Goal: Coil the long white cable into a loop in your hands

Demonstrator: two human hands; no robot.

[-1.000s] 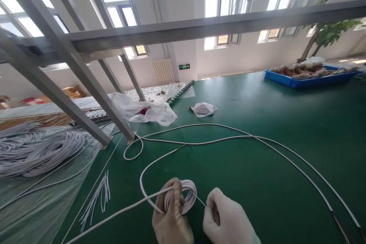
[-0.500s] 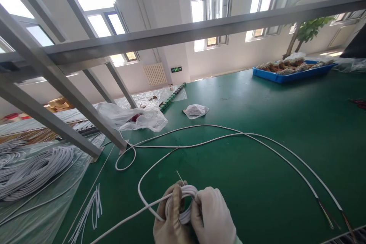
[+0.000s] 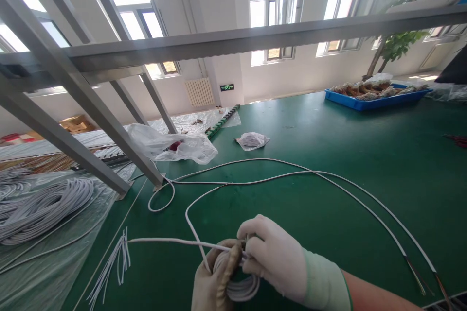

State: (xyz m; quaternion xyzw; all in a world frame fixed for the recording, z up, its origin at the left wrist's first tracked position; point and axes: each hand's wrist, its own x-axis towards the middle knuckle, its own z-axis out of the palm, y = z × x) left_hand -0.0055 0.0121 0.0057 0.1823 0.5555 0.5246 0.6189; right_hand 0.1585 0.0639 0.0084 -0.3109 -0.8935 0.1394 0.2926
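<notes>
My left hand (image 3: 215, 282), in a worn pale glove, is closed around a small coil of white cable (image 3: 245, 290), thumb pressed on its top. My right hand (image 3: 277, 257), in a white glove with a light green cuff, is closed in a pinch at the coil's upper edge. What its fingertips grip is hidden. A cable length (image 3: 164, 240) runs left from the coil, and another strand rises from the left hand toward the long cable (image 3: 270, 160) on the table. A bundle of thin white strips (image 3: 118, 257) lies at the left.
The green table (image 3: 328, 233) carries a clear bag of white pieces (image 3: 252, 141), a crumpled plastic bag (image 3: 189, 148) and a filled blue tray (image 3: 365, 104). Grey metal posts (image 3: 142, 158) stand at the left. Large cable coils (image 3: 47, 209) lie beyond them. Bare wire ends (image 3: 416, 277) lie at right.
My right hand has moved up to the coil's top edge, with its wrist and forearm now showing. The coil has tilted lower, and the loose cable length has swung up on the left.
</notes>
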